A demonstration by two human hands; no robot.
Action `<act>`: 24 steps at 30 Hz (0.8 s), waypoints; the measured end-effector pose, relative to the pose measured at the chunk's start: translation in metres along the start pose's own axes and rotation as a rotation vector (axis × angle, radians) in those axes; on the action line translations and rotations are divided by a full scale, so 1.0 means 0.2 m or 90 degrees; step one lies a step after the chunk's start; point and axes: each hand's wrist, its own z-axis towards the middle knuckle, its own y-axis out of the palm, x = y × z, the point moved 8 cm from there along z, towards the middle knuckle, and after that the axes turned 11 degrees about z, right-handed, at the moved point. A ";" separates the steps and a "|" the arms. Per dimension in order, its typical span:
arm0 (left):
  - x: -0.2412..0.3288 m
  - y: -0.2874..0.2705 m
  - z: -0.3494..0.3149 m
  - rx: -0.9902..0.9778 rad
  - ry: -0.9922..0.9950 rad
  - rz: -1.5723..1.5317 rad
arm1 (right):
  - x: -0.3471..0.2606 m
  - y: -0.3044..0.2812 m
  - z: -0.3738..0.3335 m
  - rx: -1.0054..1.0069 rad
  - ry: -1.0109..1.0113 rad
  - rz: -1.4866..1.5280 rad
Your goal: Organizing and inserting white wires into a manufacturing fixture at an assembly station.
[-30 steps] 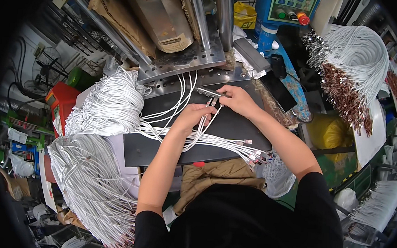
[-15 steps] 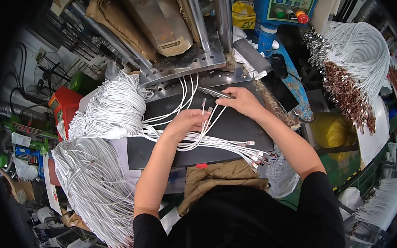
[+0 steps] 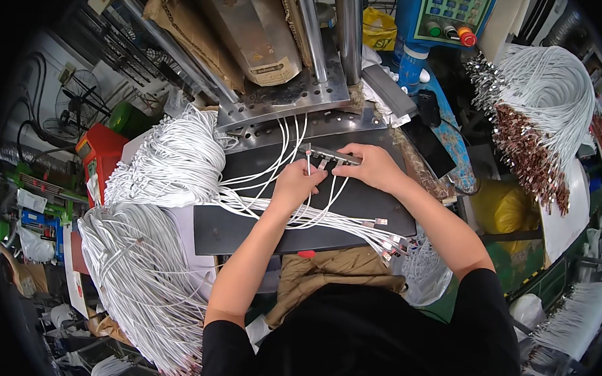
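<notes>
Black worktop (image 3: pixel 225 232) under white cables (image 3: pixel 326 218), cluttered workshop (image 3: pixel 49 59).

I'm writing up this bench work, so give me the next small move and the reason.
Probably ease the white cable's plug squarely against the slim metal bar with the left hand. That hand's fingers are at the cable, the plug lies at the bar's near edge, and the right hand grips the bar's right end. Whether it is seated is too small to tell.
</notes>
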 end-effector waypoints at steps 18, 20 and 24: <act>-0.11 -0.07 -0.02 -0.156 -0.045 -0.167 | 0.10 -0.01 0.03 0.010 0.018 0.055; -0.11 -0.05 -0.03 -0.151 -0.040 -0.178 | 0.09 0.00 0.02 -0.004 0.010 0.036; -0.11 -0.04 -0.04 -0.136 -0.024 -0.204 | 0.08 0.01 0.02 -0.032 0.008 0.068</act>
